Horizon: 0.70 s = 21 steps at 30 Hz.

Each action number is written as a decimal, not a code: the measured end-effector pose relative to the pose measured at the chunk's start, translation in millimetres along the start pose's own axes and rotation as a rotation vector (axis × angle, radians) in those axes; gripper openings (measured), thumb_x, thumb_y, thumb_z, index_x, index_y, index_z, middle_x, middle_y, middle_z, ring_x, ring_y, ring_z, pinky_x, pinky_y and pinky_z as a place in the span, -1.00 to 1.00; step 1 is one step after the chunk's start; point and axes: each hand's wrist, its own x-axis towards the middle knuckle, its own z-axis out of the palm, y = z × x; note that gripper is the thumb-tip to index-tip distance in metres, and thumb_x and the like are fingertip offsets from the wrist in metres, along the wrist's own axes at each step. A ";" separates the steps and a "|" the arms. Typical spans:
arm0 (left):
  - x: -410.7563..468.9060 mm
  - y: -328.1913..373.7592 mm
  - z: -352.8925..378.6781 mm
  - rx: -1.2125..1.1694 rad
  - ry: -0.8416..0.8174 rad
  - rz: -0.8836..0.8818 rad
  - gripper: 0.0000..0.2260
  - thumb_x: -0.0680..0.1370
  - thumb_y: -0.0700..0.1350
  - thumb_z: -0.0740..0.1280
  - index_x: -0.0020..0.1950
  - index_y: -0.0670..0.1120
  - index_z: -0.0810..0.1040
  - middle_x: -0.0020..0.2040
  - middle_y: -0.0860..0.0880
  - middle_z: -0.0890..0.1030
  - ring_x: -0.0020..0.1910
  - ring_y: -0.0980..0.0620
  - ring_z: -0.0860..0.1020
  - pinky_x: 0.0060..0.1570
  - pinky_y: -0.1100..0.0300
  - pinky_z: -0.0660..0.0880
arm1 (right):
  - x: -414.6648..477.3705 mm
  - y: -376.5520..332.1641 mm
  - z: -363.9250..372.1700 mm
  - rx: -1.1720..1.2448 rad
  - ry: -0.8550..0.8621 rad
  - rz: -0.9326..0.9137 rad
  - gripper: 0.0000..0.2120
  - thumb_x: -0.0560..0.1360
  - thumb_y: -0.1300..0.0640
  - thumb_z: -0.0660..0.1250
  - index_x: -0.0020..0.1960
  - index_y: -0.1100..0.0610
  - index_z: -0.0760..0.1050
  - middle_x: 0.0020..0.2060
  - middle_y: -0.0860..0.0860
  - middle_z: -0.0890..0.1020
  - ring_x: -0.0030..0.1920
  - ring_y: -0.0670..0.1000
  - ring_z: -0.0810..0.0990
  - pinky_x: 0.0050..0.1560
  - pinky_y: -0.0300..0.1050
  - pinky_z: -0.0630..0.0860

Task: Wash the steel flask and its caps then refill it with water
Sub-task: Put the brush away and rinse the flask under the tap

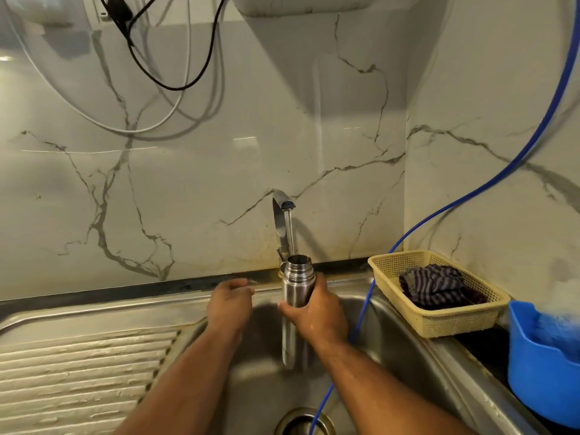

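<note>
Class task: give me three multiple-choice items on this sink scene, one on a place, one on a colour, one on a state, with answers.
1. Where is the striped dark cloth? A. in the yellow plastic basket B. on a wall hook C. on a chair
2. What colour is the thin hose? A. red B. blue C. green
3. The tall steel flask in the right hand is: A. capped B. lying flat C. upright, uncapped
Answers: 1A, it lies inside the basket; 2B, plainly blue; 3C, open mouth faces up.

A striped cloth (434,285) lies in a yellow basket (455,321) beside a blue tub (539,381); cables (175,87) hang above.
</note>
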 end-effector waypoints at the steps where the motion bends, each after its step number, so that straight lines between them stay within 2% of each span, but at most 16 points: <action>1: -7.4 -3.1 -6.7 0.024 -0.035 -0.008 -0.86 0.60 -0.17 0.36 0.12 0.03 0.58 0.02 -0.08 0.64 -0.01 -0.08 0.61 -0.08 0.03 0.58 | -2.9 -0.8 0.1 -0.009 -0.032 0.008 -0.35 0.38 -0.12 0.59 0.34 -0.03 0.37 0.17 -0.04 0.64 0.14 0.04 0.65 0.13 -0.05 0.59; 3: -24.1 -15.2 -16.6 0.058 -0.088 -0.033 -0.87 0.60 -0.17 0.33 0.10 0.02 0.59 -0.02 -0.12 0.65 -0.09 -0.07 0.61 -0.24 0.13 0.50 | -8.8 0.2 2.9 -0.076 -0.118 0.035 -0.37 0.35 -0.12 0.61 0.30 -0.02 0.41 0.18 -0.03 0.65 0.14 0.03 0.65 0.16 0.00 0.60; 6: -37.5 -36.8 -20.2 0.198 -0.085 -0.015 -0.86 0.58 -0.17 0.36 0.12 -0.01 0.61 -0.04 -0.07 0.67 -0.12 0.01 0.62 -0.15 0.14 0.54 | -8.7 -3.7 3.1 -0.028 -0.035 0.011 -0.37 0.34 -0.14 0.61 0.28 -0.04 0.40 0.16 -0.03 0.65 0.12 0.05 0.66 0.13 0.01 0.62; 7: -40.6 -41.1 -18.9 0.272 -0.091 0.002 -0.85 0.59 -0.17 0.37 0.13 0.00 0.61 -0.02 -0.03 0.66 -0.12 0.07 0.60 -0.18 0.20 0.50 | -7.6 -5.2 2.9 0.008 -0.007 0.008 -0.37 0.35 -0.11 0.61 0.30 -0.04 0.39 0.16 -0.03 0.65 0.13 0.06 0.66 0.14 0.02 0.61; 10: -45.0 -41.6 -13.1 0.364 -0.132 0.064 -0.83 0.61 -0.16 0.35 0.18 0.00 0.60 0.01 0.03 0.63 -0.11 0.18 0.55 -0.26 0.35 0.37 | -9.8 -4.6 2.4 -0.015 -0.066 0.034 -0.36 0.33 -0.10 0.63 0.29 -0.01 0.43 0.16 -0.03 0.65 0.14 0.04 0.65 0.18 0.02 0.60; 15: -39.9 -43.8 -13.6 0.434 -0.167 0.099 -0.82 0.62 -0.18 0.32 0.19 0.00 0.59 0.08 0.01 0.63 -0.01 0.12 0.57 0.09 0.19 0.52 | -4.3 -6.5 3.1 0.077 0.016 -0.017 -0.34 0.36 -0.05 0.63 0.34 0.02 0.40 0.16 -0.01 0.64 0.12 0.03 0.64 0.09 -0.09 0.57; 17: -38.5 -44.5 -14.4 0.437 -0.163 0.110 -0.82 0.63 -0.18 0.32 0.19 0.00 0.59 0.08 0.00 0.63 -0.04 0.13 0.55 0.01 0.21 0.50 | -5.9 -6.2 4.1 0.032 -0.053 0.017 -0.35 0.33 -0.06 0.64 0.31 0.02 0.42 0.16 -0.02 0.64 0.12 0.03 0.64 0.12 -0.07 0.59; 19: -35.8 -44.2 -15.2 0.427 -0.158 0.107 -0.83 0.63 -0.19 0.32 0.18 0.00 0.58 0.07 0.00 0.62 -0.09 0.15 0.53 -0.06 0.23 0.46 | -5.1 -4.3 4.4 0.029 -0.018 -0.001 -0.35 0.32 -0.08 0.64 0.30 0.01 0.44 0.14 -0.03 0.65 0.10 0.02 0.64 0.15 -0.05 0.59; 21: -34.0 -44.2 -14.8 0.422 -0.150 0.095 -0.84 0.63 -0.19 0.32 0.18 0.00 0.58 0.07 0.00 0.61 -0.10 0.16 0.52 0.03 0.20 0.50 | -2.0 -3.4 2.5 0.085 0.052 -0.018 -0.33 0.35 -0.06 0.63 0.34 0.03 0.41 0.14 -0.02 0.65 0.08 0.02 0.63 0.10 -0.10 0.56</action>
